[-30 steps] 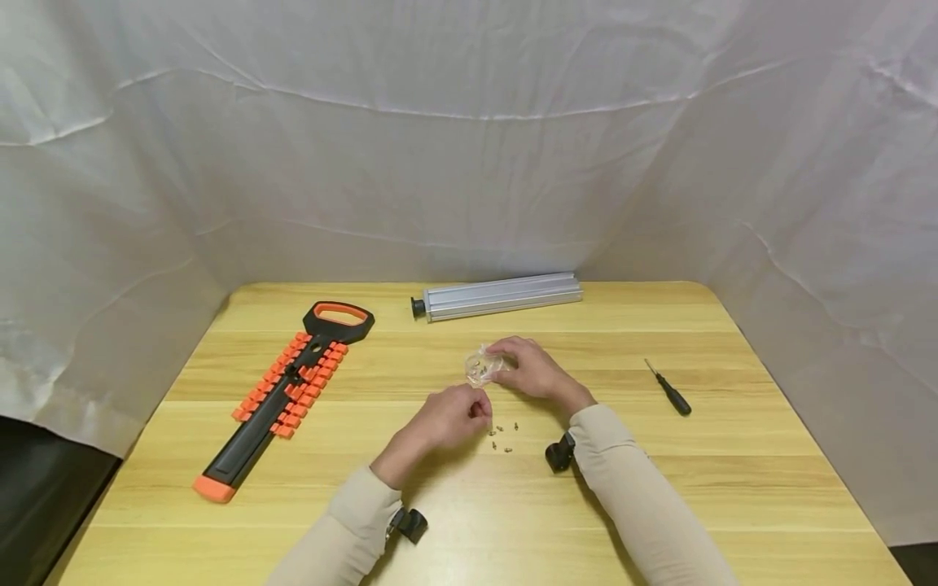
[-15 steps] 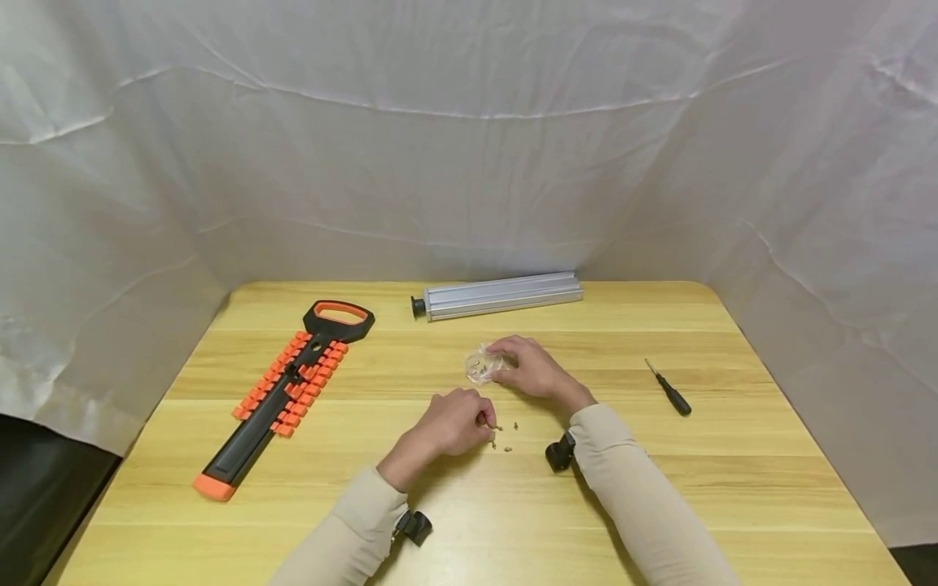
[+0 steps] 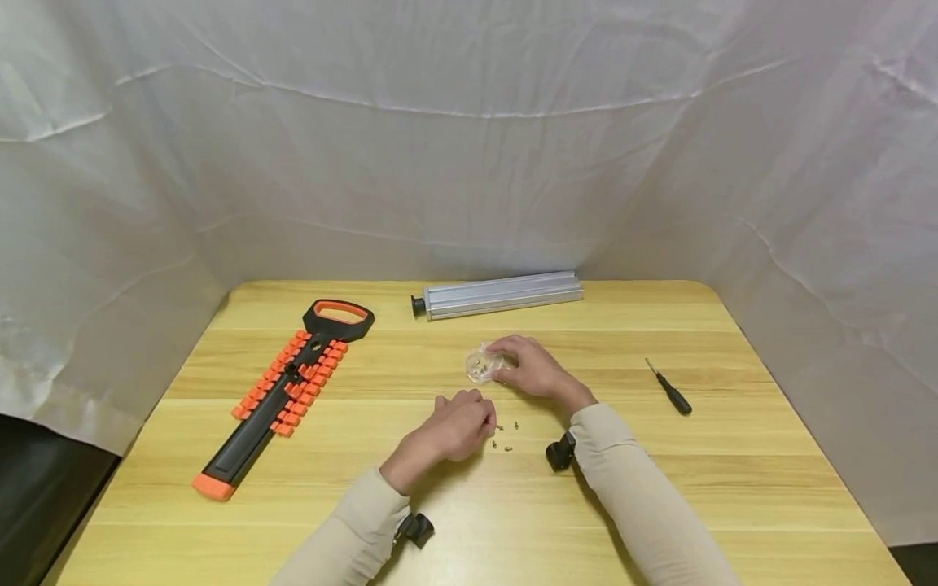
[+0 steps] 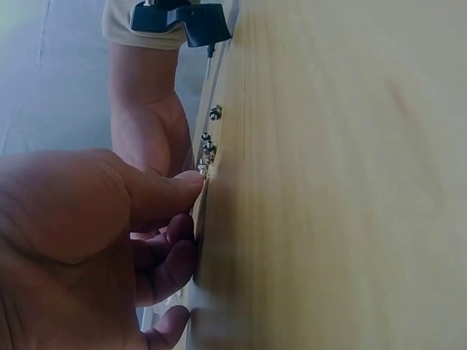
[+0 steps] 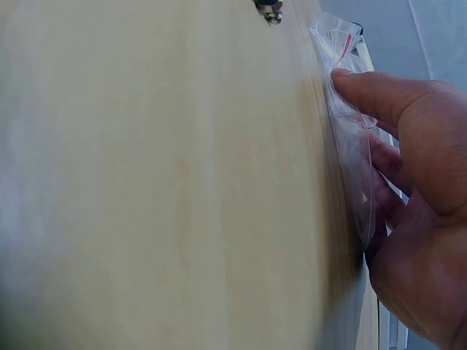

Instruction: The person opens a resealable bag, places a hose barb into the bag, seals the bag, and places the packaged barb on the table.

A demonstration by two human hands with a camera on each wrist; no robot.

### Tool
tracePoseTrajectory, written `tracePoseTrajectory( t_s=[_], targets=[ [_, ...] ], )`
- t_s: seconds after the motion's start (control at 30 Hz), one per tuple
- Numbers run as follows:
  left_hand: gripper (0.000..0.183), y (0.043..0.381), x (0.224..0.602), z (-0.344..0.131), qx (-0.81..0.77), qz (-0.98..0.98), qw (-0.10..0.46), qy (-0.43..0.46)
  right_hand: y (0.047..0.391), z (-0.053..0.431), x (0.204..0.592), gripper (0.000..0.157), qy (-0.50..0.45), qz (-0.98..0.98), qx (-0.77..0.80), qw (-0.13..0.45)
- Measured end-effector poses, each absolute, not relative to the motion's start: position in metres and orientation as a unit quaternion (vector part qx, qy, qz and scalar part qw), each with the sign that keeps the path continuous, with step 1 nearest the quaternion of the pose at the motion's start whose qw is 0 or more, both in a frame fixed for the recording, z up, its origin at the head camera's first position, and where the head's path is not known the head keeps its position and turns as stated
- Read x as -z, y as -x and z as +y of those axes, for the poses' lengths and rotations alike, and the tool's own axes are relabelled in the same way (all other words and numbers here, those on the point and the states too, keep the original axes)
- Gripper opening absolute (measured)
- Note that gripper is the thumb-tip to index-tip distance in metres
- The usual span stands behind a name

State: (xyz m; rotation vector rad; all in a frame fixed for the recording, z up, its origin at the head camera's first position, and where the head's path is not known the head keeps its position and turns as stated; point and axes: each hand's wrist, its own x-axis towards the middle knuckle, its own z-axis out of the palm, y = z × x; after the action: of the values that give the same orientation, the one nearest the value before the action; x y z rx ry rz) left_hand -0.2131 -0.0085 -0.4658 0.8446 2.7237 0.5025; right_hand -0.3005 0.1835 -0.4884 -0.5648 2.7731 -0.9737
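Observation:
My left hand (image 3: 458, 425) is low over the table with its fingers curled. In the left wrist view, its thumb tip meets a small metal fitting (image 4: 203, 168); the fingertip side is hidden. Several like fittings (image 3: 508, 448) lie loose just right of this hand. Farther back, my right hand (image 3: 535, 366) pinches a clear zip bag (image 3: 479, 365), with a few small metal pieces showing in it. The right wrist view shows the thumb on the bag (image 5: 350, 117) near its red seal line, fingers behind it.
A black-and-orange socket holder (image 3: 256, 415) with a handle lies at the left. An aluminium profile (image 3: 506, 295) with a black knob lies along the back. To the right is a black-handled screwdriver (image 3: 672, 395). Light cloth walls (image 3: 469, 163) surround the wooden table (image 3: 733, 488).
My left hand has moved slightly right to the fittings and turned knuckles up; the fitting nearest it is out of sight in the head view. The right hand stays on the zip bag.

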Motion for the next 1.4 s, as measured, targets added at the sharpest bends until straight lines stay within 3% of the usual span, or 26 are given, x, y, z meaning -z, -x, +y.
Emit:
tracePoseTrajectory(
  t_s=[0.27,0.5,0.67,1.1,1.4],
  targets=[
    [0.004,0.213,0.466,-0.009,-0.182,0.934,0.102,-0.288,0.301,0.184,0.486,0.048,0.191,0.925,0.32,0.074],
    [0.015,0.211,0.464,-0.009,-0.162,0.934,0.096,-0.303,0.302,0.184,0.486,0.046,0.191,0.927,0.315,0.07],
    [0.01,0.214,0.465,-0.011,-0.183,0.935,0.086,-0.293,0.301,0.185,0.486,0.047,0.192,0.926,0.318,0.068],
    [0.015,0.249,0.468,-0.02,-0.278,0.936,0.034,-0.213,0.301,0.184,0.491,0.048,0.198,0.927,0.312,0.063],
    [0.016,0.277,0.471,-0.022,-0.288,0.939,0.038,-0.182,0.301,0.183,0.49,0.046,0.212,0.923,0.317,0.056]
  ],
)
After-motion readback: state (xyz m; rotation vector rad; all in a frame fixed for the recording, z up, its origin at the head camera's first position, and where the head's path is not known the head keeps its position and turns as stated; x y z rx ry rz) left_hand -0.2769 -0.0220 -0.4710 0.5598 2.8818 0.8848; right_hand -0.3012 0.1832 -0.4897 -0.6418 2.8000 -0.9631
